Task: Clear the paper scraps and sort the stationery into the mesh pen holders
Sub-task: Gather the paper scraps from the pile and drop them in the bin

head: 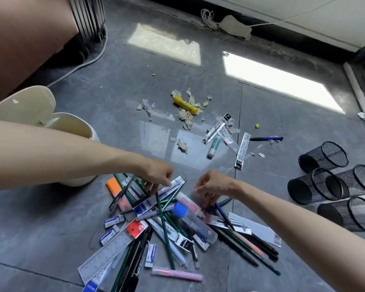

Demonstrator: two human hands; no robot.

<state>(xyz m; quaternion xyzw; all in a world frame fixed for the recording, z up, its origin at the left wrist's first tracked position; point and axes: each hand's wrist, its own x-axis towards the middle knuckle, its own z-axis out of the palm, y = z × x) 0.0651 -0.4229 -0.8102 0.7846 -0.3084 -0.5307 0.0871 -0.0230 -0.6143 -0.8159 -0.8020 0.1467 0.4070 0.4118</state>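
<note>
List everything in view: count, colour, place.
holders: four, black mesh, on their sides, right
bin: one, cream, lid open, left
scraps: many, beige, centre floor
yellow glue stick: one, among the scraps
green glue stick: one, green-white, right of the scraps
packs: at least two, clear, by the green glue stick
blue pen: one, left of the holders
pile: pens, pencils, erasers, rulers; mixed colours; near floor
cord: one, white, coiled, far wall
left hand: fingers in the pile, grip unclear
right hand: same
</note>
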